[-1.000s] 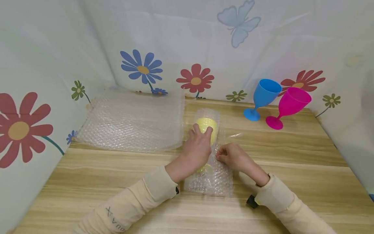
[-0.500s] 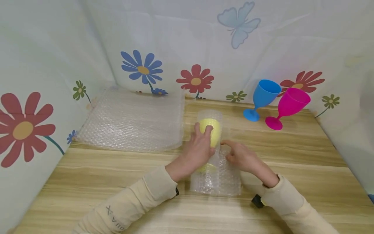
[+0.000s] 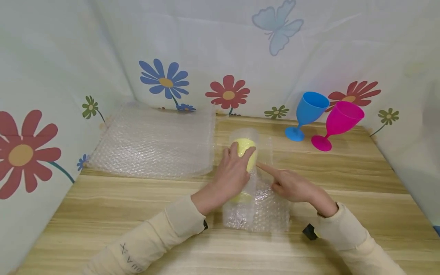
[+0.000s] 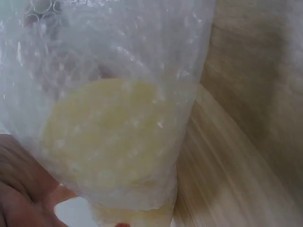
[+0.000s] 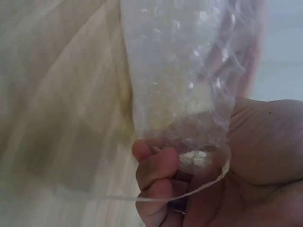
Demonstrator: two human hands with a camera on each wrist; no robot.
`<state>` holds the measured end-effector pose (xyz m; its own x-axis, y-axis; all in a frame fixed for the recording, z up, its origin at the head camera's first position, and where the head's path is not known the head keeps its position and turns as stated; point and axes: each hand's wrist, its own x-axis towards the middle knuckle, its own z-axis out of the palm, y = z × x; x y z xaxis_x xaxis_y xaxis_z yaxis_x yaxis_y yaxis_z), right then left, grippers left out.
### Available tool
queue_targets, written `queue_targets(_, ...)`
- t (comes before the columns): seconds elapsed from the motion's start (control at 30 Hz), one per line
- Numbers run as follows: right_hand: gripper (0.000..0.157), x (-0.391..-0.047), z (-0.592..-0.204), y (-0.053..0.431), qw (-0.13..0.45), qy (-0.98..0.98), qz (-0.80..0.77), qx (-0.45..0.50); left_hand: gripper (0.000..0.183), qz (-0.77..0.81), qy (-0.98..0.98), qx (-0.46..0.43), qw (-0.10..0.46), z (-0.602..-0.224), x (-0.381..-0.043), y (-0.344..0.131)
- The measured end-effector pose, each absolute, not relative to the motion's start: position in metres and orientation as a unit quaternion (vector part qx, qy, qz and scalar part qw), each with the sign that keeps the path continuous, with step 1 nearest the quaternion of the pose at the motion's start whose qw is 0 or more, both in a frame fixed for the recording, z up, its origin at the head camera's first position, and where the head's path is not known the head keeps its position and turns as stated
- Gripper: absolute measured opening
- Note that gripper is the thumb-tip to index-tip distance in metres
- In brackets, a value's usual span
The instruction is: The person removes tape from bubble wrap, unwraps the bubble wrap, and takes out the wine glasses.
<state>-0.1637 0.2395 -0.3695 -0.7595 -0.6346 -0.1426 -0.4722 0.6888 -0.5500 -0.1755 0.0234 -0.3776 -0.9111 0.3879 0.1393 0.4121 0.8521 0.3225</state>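
Note:
A yellow goblet (image 3: pixel 246 144) lies on its side in a layer of clear bubble wrap (image 3: pixel 271 214), its bowl pointing away from me. My left hand (image 3: pixel 229 173) grips the bowl from above through the wrap, thumb and fingers spread over it. In the left wrist view the goblet's round foot (image 4: pixel 106 135) shows blurred through the bubbles. My right hand (image 3: pixel 293 185) is beside the goblet, its index finger stretched toward the bowl and its other fingers curled. In the right wrist view those curled fingers (image 5: pixel 158 168) hold the wrap at its edge.
A larger flat sheet of bubble wrap (image 3: pixel 154 145) lies at the back left of the wooden table (image 3: pixel 154 206). At the back right stand a blue goblet (image 3: pixel 311 109) and a pink goblet (image 3: pixel 342 120). A flower-printed cloth (image 3: pixel 206 42) rises behind the table.
My right hand has moved to the right and its index finger has straightened. The bubble wrap now spreads further right beside the goblet. My left hand has kept its grip on the bowl.

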Motion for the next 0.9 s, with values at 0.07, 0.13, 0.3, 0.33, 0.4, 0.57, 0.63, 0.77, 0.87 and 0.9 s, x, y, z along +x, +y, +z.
queue_targets(0.07,0.074,-0.165,-0.369,0.240,0.163,0.901,-0.240,-0.321,0.066,-0.162,-0.964,-0.208,0.016,-0.376,-0.174,0.022)
queue_targets(0.13,0.074,-0.167,-0.368,0.241,0.164,0.898,-0.237,-0.332,0.057,-0.146,-0.967,-0.208,0.006,-0.375,-0.173,0.022)
queue_targets(0.3,0.073,-0.170,-0.368,0.242,0.180,0.887,-0.254,-0.341,0.056,-0.135,-0.971,-0.195,0.000,-0.374,-0.171,0.026)
queue_targets(0.33,0.072,-0.171,-0.369,0.242,0.183,0.886,-0.258,-0.340,0.059,-0.131,-0.973,-0.192,0.000,-0.374,-0.171,0.027)
queue_targets(0.4,0.070,-0.172,-0.369,0.244,0.193,0.883,-0.268,-0.334,0.062,-0.118,-0.975,-0.190,0.001,-0.374,-0.172,0.028)
queue_targets(0.57,0.054,-0.173,-0.371,0.249,0.205,0.878,-0.296,-0.314,0.051,-0.112,-0.977,-0.179,0.009,-0.376,-0.175,0.029)
queue_targets(0.63,0.044,-0.173,-0.371,0.251,0.206,0.876,-0.309,-0.307,0.055,-0.120,-0.978,-0.172,0.005,-0.375,-0.176,0.028)
queue_targets(0.77,0.032,-0.171,-0.369,0.256,0.206,0.873,-0.333,-0.292,0.062,-0.137,-0.977,-0.162,-0.017,-0.372,-0.176,0.026)
queue_targets(0.87,0.029,-0.170,-0.366,0.259,0.207,0.872,-0.341,-0.284,0.067,-0.159,-0.974,-0.157,-0.041,-0.370,-0.176,0.025)
queue_targets(0.9,0.029,-0.170,-0.365,0.260,0.206,0.873,-0.341,-0.282,0.069,-0.167,-0.973,-0.154,-0.050,-0.370,-0.176,0.025)
